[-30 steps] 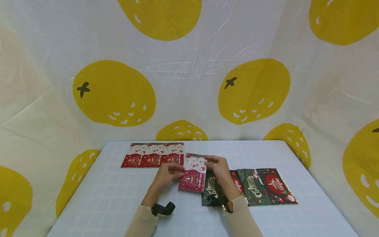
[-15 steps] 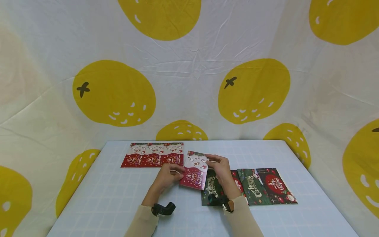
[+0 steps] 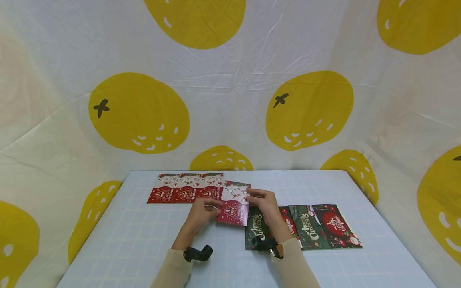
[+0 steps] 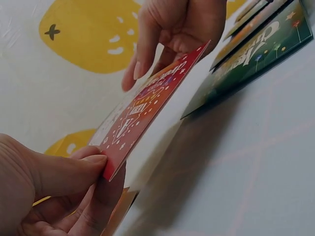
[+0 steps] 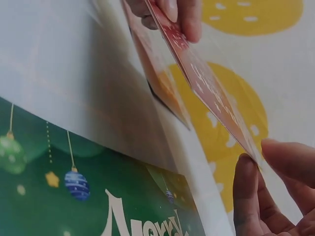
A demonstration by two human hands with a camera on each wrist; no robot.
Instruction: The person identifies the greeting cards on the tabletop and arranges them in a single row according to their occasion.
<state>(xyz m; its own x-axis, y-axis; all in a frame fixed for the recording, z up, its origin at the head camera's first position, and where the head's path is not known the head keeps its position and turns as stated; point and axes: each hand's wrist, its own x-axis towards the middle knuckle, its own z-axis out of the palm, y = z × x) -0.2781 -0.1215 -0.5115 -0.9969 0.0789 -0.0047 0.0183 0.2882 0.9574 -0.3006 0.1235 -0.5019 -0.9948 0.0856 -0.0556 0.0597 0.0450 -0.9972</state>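
Observation:
A red-and-white Christmas card [image 3: 234, 212] is held by both hands above the middle of the table, tilted and apart from the surface. My left hand [image 3: 201, 213] pinches its left edge; the left wrist view shows thumb and fingers on a red corner [image 4: 110, 169]. My right hand [image 3: 265, 203] pinches the card's right edge near the top, with thumb and fingertips [image 5: 248, 169] meeting at a corner in the right wrist view. Just beyond the left hand lies a row of matching red-and-white cards [image 3: 185, 188]; the nearest one is partly hidden by that hand.
On the right lies a row of dark Christmas cards, with a green one [image 3: 255, 232] partly under my right hand, another green one [image 3: 309, 229], and a dark one with a red ornament [image 3: 336, 226]. A fruit-print cloth [image 3: 230, 120] hangs behind the table [image 3: 119, 248].
The held card first rises and turns slightly right, then shifts back left and away, closer to the far row. Both hands keep their grip and move only a little.

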